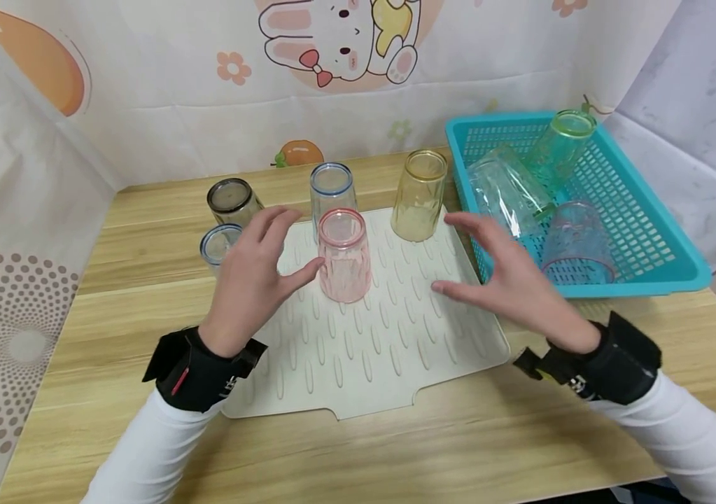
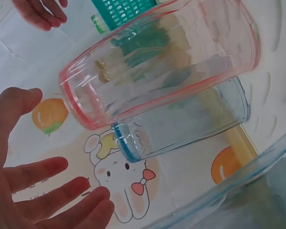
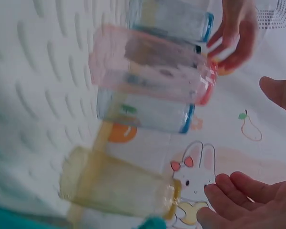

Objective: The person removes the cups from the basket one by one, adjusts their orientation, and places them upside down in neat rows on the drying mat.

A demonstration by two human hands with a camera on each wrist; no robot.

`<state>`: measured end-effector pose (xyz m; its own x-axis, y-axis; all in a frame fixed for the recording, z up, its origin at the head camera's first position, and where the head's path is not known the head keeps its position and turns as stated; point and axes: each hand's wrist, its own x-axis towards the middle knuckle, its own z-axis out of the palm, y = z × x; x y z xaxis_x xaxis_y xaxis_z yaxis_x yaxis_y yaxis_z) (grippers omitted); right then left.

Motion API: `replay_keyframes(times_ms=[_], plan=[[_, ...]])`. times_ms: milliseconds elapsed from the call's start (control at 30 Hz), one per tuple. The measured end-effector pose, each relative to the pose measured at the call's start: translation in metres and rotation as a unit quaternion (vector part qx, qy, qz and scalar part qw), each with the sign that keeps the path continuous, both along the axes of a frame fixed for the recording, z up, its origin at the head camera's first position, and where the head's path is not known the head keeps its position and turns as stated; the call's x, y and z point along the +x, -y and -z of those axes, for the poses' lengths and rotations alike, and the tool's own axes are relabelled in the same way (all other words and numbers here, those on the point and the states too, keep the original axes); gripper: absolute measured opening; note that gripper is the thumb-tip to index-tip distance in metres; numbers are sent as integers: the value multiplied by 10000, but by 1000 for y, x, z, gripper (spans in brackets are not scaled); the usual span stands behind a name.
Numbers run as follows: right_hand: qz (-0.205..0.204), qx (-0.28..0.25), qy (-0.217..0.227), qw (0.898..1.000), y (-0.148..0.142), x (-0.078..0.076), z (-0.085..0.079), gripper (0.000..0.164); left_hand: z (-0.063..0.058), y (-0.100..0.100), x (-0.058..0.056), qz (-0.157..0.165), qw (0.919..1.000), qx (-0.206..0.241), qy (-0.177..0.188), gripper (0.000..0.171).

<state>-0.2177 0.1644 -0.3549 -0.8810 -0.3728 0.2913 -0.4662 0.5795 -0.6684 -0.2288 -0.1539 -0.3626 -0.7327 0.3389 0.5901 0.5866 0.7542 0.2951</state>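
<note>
My left hand [image 1: 252, 283] is held with fingers and thumb spread, holding nothing. Its thumb tip is right beside a pink-tinted glass [image 1: 345, 262], which stands narrower end up on a white ridged drying mat [image 1: 370, 357]. Behind that stands a clear glass with a blue ring [image 1: 332, 183]. A second blue-ringed glass [image 1: 219, 241], partly hidden by my left hand, and a dark-tinted glass [image 1: 234, 198] stand at the left. My right hand [image 1: 511, 276] hovers empty over the mat's right side, thumb and fingers apart, near a yellow-tinted glass [image 1: 419, 199].
A turquoise basket [image 1: 660, 231] stands at the right, by the mat's edge. Inside are a green-tinted glass [image 1: 559, 150], a clear glass [image 1: 502, 192] lying tilted and a glass with a pink rim [image 1: 578, 241]. A printed curtain [image 1: 175, 140] hangs behind the wooden table [image 1: 332, 462].
</note>
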Motion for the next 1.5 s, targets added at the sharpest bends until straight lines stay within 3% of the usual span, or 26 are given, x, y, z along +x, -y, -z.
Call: replay_keyframes(times_ms=[300, 500, 667, 900, 1133, 1300, 1500], plan=[[657, 244, 228, 9973, -31, -25, -40, 75, 1, 11, 15, -87, 9999, 68, 56, 42], [895, 498, 533, 9933, -45, -44, -56, 73, 7, 16, 23, -27, 9999, 96, 120, 31], [1141, 393, 953, 9881, -60, -66, -64, 70, 14, 19, 27, -44, 9996, -42, 281, 26], [1594, 397, 1327, 9774, -90, -96, -58, 74, 29, 19, 26, -88, 9985, -180, 508, 25], [1926, 771, 1779, 9619, -116, -114, -48, 85, 40, 20, 28, -57, 9962, -326, 802, 25], [2000, 1155, 1910, 9540, -130, -122, -40, 89, 45, 21, 29, -34, 9951, -364, 915, 25], [1849, 1363, 1881, 9549, -123, -130, -33, 82, 48, 21, 27, -46, 9953, -351, 903, 24]])
